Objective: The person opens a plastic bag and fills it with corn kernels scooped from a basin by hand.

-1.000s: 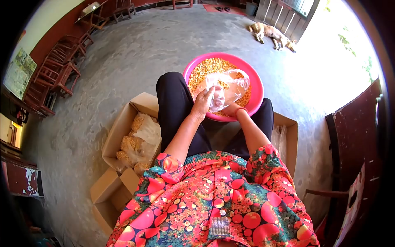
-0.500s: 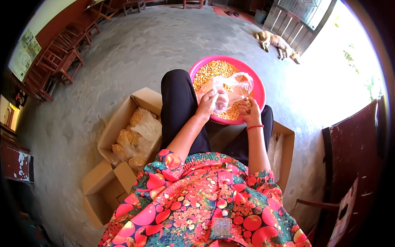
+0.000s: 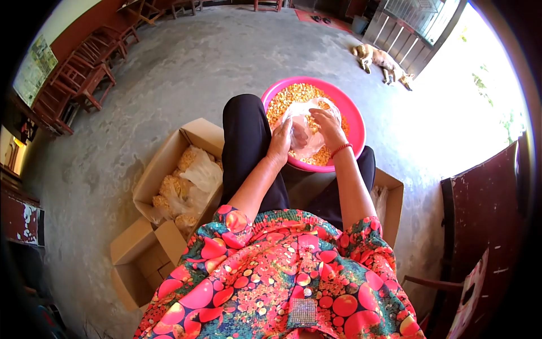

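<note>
At upper centre of the frame, the left hand (image 3: 280,142) grips a plastic bag (image 3: 309,148) above the pink basin (image 3: 357,125) while the right hand (image 3: 329,127) curls beside it, contents unclear to me, apparently adding corn kernels (image 3: 287,97), which calls for a steady opening.

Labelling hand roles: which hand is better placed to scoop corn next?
Right, probably. The right hand is over the basin, close to loose corn, and doesn't appear to grip the bag; the left hand is occupied holding it.
</note>
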`<state>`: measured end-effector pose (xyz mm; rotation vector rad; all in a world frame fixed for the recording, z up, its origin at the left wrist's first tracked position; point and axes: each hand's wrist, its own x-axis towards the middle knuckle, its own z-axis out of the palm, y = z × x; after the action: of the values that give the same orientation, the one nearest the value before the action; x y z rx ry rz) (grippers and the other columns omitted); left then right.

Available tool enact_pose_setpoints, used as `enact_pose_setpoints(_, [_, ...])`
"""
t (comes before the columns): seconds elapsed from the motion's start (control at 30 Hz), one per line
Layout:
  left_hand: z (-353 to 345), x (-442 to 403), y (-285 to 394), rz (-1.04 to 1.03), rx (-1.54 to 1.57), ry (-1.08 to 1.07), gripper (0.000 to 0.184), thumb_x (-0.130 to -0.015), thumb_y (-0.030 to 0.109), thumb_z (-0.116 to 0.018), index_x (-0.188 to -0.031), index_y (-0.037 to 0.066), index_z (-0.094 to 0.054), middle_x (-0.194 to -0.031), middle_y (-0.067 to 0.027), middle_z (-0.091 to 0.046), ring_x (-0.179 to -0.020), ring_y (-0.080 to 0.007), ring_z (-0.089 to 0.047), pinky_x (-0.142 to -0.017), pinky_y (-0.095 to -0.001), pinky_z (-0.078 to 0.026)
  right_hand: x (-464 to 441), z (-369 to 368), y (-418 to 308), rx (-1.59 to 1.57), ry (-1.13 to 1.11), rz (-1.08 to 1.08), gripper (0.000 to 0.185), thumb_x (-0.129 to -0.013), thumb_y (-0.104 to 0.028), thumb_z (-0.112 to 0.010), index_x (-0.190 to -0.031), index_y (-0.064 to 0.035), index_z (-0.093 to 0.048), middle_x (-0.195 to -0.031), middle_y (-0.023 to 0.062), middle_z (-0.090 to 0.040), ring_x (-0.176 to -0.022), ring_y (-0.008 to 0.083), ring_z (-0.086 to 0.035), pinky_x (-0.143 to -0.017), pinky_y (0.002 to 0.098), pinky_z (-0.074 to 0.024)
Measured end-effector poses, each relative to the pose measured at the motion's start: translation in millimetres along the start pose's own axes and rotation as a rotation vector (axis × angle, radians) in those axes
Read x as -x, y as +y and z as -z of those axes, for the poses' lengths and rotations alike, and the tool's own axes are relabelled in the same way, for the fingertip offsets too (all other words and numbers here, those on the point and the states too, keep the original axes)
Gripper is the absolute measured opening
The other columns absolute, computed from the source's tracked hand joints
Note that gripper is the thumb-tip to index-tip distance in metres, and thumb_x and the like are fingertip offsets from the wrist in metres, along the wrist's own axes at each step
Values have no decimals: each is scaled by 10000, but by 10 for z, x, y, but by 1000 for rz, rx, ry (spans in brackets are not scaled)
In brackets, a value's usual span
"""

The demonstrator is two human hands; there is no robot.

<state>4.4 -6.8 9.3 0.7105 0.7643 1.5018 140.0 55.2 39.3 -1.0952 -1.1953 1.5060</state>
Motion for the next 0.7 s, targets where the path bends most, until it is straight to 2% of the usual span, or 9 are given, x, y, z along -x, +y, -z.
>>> enact_pose_setpoints(0.07, [33,-19,-15,29,19,-3,322,-879,335,-391,-796,59,-536,-673,-59,-576,-600,-130,-571,-548,-257,-478,27,55,38,509,-45,248,288,-782,-113,-477,-1041,-10,-547,-1004,103,-570,-917,182,-529,-805,276,-403])
enact_pose_setpoints(0.2, [36,-49,-28,-89,103,76,241,-872,271,-428,-920,56,-523,-799,-30,-570,-683,-108,-555,-602,-256,-478,89,271,83,1079,-12,348,329,-727,-142,-548,-1043,-49,-555,-966,125,-586,-932,215,-538,-797,299,-412])
enact_pose_setpoints(0.27, [41,-34,-21,-110,72,73,222,-863,264,-445,-891,65,-538,-760,-25,-568,-655,-105,-557,-574,-247,-478,-274,655,490,832,157,172,307,-688,-117,-597,-968,1,-557,-930,98,-574,-863,168,-533,-721,287,-426])
enact_pose_setpoints(0.33, [54,-32,-10,-83,38,45,214,-861,257,-447,-876,68,-545,-737,-19,-563,-626,-99,-547,-546,-242,-470,-215,625,216,900,174,76,383,-659,-150,-626,-998,0,-528,-921,95,-565,-838,156,-527,-696,273,-428])
enact_pose_setpoints(0.47, [53,-8,25,19,-1,-7,215,-859,252,-446,-831,71,-560,-679,-2,-545,-539,-87,-506,-464,-227,-432,-55,450,-40,1167,345,762,359,-654,-204,-643,-949,-13,-570,-935,134,-580,-931,246,-523,-791,338,-412])
enact_pose_setpoints(0.5, [15,15,70,45,28,39,267,-857,278,-432,-806,51,-563,-618,-8,-515,-514,-80,-485,-458,-207,-414,-79,499,-49,1165,347,763,359,-654,-204,-643,-949,-13,-570,-935,134,-580,-931,246,-523,-791,338,-412])
enact_pose_setpoints(0.57, [25,9,80,42,56,59,262,-862,280,-427,-820,59,-563,-647,-4,-527,-531,-85,-489,-474,-217,-421,-63,578,-123,1252,-541,469,292,-646,-285,-626,-891,-125,-635,-881,74,-618,-896,233,-547,-792,326,-402])
enact_pose_setpoints(0.67, [48,-9,64,31,77,59,284,-875,289,-398,-871,59,-564,-721,-12,-554,-597,-89,-514,-516,-228,-436,137,550,-152,1392,-748,112,204,-674,-289,-601,-834,-176,-657,-873,36,-626,-867,203,-558,-783,311,-404])
enact_pose_setpoints(0.7, [41,-3,71,31,73,37,295,-878,289,-387,-888,53,-564,-755,-23,-564,-628,-95,-527,-536,-234,-444,152,583,-71,1444,-783,120,216,-688,-286,-590,-833,-142,-658,-859,48,-630,-843,195,-567,-774,293,-411])
